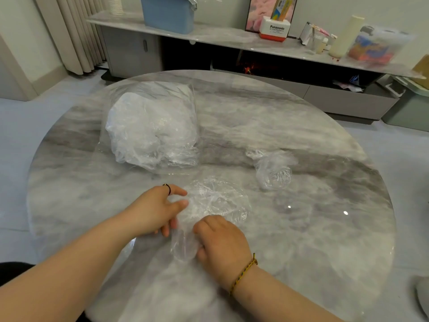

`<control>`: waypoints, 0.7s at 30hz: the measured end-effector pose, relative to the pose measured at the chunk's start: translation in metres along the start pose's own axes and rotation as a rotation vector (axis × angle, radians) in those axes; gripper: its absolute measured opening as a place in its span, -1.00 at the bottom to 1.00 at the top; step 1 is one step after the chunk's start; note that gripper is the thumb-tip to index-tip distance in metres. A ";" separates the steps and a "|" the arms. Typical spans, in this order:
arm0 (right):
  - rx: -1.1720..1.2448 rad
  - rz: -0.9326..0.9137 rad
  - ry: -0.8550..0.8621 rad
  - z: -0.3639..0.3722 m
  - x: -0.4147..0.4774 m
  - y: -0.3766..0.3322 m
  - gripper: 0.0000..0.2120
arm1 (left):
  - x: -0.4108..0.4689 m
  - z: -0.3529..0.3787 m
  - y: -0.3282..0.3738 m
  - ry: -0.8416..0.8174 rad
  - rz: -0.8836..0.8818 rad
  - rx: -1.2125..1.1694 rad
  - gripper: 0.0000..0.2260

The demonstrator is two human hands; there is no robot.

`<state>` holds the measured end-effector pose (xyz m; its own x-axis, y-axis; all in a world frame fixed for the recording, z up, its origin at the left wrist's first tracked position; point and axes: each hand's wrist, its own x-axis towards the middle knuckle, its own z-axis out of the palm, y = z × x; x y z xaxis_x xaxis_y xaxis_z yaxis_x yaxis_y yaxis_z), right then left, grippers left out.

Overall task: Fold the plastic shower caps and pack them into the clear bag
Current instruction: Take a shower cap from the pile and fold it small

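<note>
Folding the shower cap [216,201] is the step I judge I'm in. It lies crumpled on the worktop [325,228] right in front of me, between both hands. My right grip [220,240] is curled onto its near end, bunching the film. My left grip [155,210] lies loose-fingered against its left edge, pressing rather than pinching.

Desk: What worries you?

Me: The film looks thin, slick and springy. If I let the left side go before the crease is pressed down, I'd expect it to puff open again. The polished stone gives no bite, so the whole cap could slide with my hands instead of folding. It's also so transparent that I can't tell where its rim runs, so I might fold it lopsided.

Desk: And around it?

Me: A second loose cap [274,170] sits off to my right, well apart, so I doubt a forearm would catch it. The clear bag [162,94] lies further back on my left, stuffed with white packed caps [144,126], its mouth towards me as far as I can tell. It looks full, so pushing in a poorly flattened fold could drag others out or shove the bag away.
</note>
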<state>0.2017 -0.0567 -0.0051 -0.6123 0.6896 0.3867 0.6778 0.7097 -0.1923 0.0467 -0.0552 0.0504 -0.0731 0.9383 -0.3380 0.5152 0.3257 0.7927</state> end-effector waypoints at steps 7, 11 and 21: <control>0.640 0.340 -0.101 -0.011 0.002 0.017 -0.89 | 0.000 -0.001 -0.008 0.023 0.407 -0.096 -0.61; 0.936 0.639 -0.073 -0.021 0.011 0.022 -0.66 | 0.003 0.006 -0.019 -0.182 0.283 0.154 -0.06; 1.126 1.044 -0.014 -0.028 0.017 0.025 -0.66 | 0.008 0.027 -0.012 0.089 0.169 -0.064 -0.72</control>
<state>0.2197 -0.0310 0.0222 -0.0828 0.9305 -0.3569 0.1477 -0.3427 -0.9278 0.0630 -0.0547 0.0241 -0.0668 0.9859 -0.1537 0.4712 0.1670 0.8661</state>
